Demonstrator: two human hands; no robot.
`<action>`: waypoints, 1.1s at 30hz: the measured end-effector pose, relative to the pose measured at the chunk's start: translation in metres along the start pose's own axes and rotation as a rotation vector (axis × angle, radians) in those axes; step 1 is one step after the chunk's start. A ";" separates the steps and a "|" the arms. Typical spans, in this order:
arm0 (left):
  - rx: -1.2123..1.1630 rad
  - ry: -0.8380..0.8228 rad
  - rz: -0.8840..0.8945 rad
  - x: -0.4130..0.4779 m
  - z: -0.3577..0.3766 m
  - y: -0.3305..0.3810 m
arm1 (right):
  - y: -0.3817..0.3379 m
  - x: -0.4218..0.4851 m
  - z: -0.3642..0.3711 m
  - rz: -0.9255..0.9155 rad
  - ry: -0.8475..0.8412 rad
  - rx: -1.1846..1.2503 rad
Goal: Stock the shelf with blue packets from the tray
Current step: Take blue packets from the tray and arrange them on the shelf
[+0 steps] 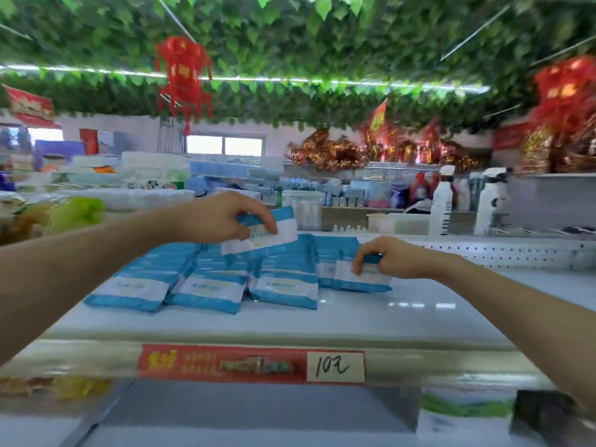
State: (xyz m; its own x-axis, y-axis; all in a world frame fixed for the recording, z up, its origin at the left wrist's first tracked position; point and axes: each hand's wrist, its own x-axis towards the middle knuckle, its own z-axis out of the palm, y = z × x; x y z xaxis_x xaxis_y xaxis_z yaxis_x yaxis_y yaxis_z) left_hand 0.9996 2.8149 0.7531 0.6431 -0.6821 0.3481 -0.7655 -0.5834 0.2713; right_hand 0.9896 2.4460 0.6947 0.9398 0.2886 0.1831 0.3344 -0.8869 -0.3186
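L grip (219, 217) pinches blue, white-banded packet (279, 232); R grip (392, 256) pinches 2nd packet (364, 280).

Red lantern (183, 75), leaf garland (322, 30), white bottle (443, 204)

Left hand (219, 217) holds one blue packet (280, 229) raised; right hand (390, 258) pinches second packet (364, 280).

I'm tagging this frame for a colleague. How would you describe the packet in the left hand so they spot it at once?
Find the white shelf with the red price strip; rows of blue packets lie flat on it. Above the middle rows the left hand pinches one packet. It alone is lifted clear of the rows and tilted.
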 end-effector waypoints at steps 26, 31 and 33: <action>-0.135 -0.350 0.066 0.149 0.132 0.034 | 0.099 -0.021 -0.025 -0.056 0.310 0.098; -0.061 -0.391 0.104 0.148 0.131 0.019 | 0.103 -0.027 -0.024 -0.056 0.319 0.113; -0.063 -0.376 0.085 0.144 0.132 0.014 | 0.098 -0.021 -0.021 -0.059 0.324 0.113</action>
State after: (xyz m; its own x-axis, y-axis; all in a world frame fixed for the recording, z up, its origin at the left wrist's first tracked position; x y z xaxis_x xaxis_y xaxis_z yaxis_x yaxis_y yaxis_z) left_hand 1.0843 2.6499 0.6885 0.5299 -0.8478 0.0222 -0.8086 -0.4972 0.3145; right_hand 1.0012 2.3456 0.6790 0.8534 0.1931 0.4842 0.4106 -0.8213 -0.3961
